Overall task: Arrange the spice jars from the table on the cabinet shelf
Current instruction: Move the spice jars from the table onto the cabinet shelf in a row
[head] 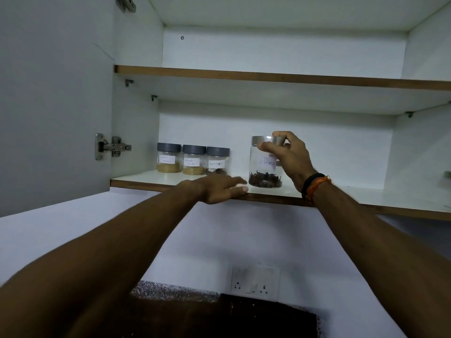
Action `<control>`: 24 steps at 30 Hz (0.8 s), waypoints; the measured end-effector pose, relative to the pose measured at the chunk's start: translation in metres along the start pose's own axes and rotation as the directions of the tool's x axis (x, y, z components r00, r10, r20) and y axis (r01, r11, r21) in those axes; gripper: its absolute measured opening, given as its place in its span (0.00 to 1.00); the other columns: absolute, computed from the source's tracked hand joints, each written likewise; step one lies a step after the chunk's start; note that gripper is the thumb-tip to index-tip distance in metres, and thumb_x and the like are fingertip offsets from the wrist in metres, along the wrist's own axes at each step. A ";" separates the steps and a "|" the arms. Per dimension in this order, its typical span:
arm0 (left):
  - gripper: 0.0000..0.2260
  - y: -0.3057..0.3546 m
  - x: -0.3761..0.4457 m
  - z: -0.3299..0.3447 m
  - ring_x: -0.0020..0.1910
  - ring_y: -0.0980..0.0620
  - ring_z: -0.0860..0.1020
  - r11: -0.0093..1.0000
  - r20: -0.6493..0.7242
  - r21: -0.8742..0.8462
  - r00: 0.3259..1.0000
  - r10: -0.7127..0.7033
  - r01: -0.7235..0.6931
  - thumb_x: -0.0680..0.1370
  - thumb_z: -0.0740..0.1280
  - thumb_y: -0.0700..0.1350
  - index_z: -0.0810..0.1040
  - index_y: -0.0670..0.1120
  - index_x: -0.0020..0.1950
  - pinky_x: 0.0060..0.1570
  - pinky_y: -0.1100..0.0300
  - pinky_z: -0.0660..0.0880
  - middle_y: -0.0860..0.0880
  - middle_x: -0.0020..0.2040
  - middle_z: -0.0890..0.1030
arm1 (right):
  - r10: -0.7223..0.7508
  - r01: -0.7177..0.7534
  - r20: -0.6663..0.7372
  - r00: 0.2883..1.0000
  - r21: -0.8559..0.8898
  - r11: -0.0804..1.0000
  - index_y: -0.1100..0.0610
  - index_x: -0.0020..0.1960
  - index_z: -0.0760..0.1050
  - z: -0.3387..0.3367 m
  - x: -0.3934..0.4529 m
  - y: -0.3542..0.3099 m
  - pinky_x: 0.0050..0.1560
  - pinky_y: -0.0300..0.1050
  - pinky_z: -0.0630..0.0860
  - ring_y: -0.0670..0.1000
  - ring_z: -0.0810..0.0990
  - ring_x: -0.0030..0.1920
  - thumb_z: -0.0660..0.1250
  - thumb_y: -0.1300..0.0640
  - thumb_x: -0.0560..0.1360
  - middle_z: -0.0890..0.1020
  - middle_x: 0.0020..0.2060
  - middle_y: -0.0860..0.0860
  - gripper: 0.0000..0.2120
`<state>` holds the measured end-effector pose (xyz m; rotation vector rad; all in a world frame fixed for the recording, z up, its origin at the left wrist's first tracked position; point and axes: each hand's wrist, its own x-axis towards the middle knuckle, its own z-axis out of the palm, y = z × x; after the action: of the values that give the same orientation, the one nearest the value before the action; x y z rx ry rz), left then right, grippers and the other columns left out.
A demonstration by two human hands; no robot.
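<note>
Cloves jar [265, 164] stands near the shelf [151, 178] edge, your right hand [289, 157] pinching only its lid; left fingers [238, 184] lie flat beside it; a slip could topple it off.

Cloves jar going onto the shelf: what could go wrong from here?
1. The right hand grips the cloves jar only by its metal lid; if the lid is loose, the glass body may drop.
2. The jar stands close to the shelf's front edge, so it may tip off on release.
3. The left hand rests flat beside it, just in front of the black pepper jar, which it might knock.
</note>
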<state>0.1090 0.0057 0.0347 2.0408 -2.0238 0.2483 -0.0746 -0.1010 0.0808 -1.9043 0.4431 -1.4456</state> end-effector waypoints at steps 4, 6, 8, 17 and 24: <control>0.29 -0.011 0.014 0.005 0.78 0.47 0.61 0.994 0.097 0.106 0.995 0.013 -0.024 0.81 0.52 0.67 0.59 0.57 0.80 0.76 0.49 0.57 0.49 0.79 0.64 | -0.009 0.009 0.002 1.000 -0.079 0.997 0.54 0.58 0.76 0.002 0.022 0.010 0.60 0.59 0.80 0.57 0.81 0.57 0.78 0.50 0.70 0.79 0.54 0.53 0.20; 0.30 -0.016 0.017 0.005 0.79 0.48 0.59 0.991 0.100 0.123 0.994 0.040 -0.052 0.81 0.51 0.67 0.57 0.58 0.81 0.77 0.50 0.54 0.50 0.80 0.62 | -0.008 0.010 0.014 1.000 -0.125 0.992 0.56 0.61 0.76 0.004 0.034 0.018 0.60 0.58 0.80 0.57 0.80 0.58 0.77 0.50 0.71 0.80 0.56 0.54 0.22; 0.30 -0.018 0.019 0.005 0.79 0.48 0.59 0.989 0.107 0.132 0.993 0.058 -0.072 0.81 0.51 0.67 0.56 0.57 0.81 0.77 0.49 0.55 0.50 0.80 0.62 | 0.013 -0.009 0.027 1.000 -0.160 0.987 0.57 0.63 0.76 0.007 0.046 0.025 0.60 0.58 0.81 0.58 0.81 0.58 0.77 0.49 0.72 0.80 0.57 0.54 0.23; 0.31 -0.023 0.023 0.007 0.75 0.47 0.66 0.983 0.086 0.158 0.993 0.078 -0.091 0.80 0.50 0.68 0.58 0.57 0.80 0.75 0.45 0.61 0.49 0.77 0.67 | 0.126 -0.110 0.089 0.988 -0.165 0.980 0.59 0.55 0.78 0.042 0.090 0.077 0.57 0.58 0.81 0.60 0.82 0.57 0.79 0.51 0.70 0.81 0.58 0.56 0.18; 0.31 -0.022 0.023 0.007 0.75 0.47 0.66 0.984 0.083 0.150 0.993 0.082 -0.094 0.81 0.52 0.67 0.59 0.55 0.80 0.75 0.46 0.61 0.48 0.78 0.66 | 0.183 -0.157 0.168 0.969 -0.154 0.975 0.56 0.63 0.76 0.055 0.119 0.102 0.58 0.57 0.80 0.59 0.81 0.58 0.77 0.53 0.71 0.80 0.60 0.56 0.23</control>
<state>0.1310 -0.0185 0.0341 2.0820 -2.2075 0.3582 0.0289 -0.2310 0.0847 -2.0332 0.6183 -1.1440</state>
